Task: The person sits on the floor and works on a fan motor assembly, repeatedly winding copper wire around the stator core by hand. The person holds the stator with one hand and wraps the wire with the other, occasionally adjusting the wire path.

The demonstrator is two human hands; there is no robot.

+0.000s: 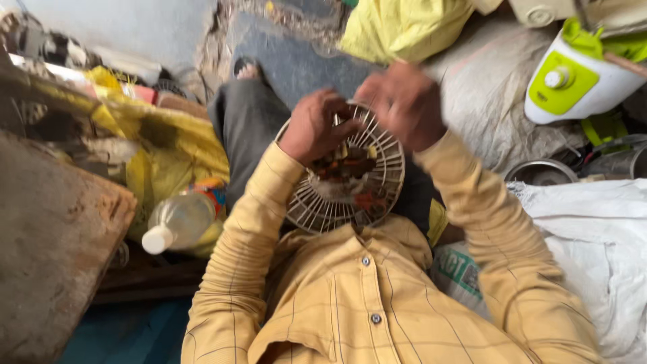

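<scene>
1. Left hand (pixel 315 125): fingers curled shut over the upper left rim of the round white slatted plastic fan grille (pixel 347 176). The grille rests on the lap, at centre frame, just in front of the yellow checked shirt (pixel 350 290).

2. Right hand (pixel 406 104): closed over the upper right rim of the grille, knuckles toward the camera. Whether it pinches a small part or tool cannot be told; the hand is blurred.

3. Working advice, as a judgement: brace the grille steady with the left hand and apply force near the hub, not on single slats, which look thin and may snap. Keep the grille flat against the lap so it does not twist.

4. The hub shows dark brown and orange parts, likely motor windings or wiring; detail is too smeared to confirm.

5. Surroundings: a clear plastic bottle with a white cap (pixel 176 224) lies near left, on yellow bags (pixel 168 145). A white and green appliance base (pixel 573 84) stands far right. White woven sacks (pixel 593 236) lie near right.

6. Hidden: the grille's near edge sits behind the shirt; both palms and fingertips are out of sight.
</scene>
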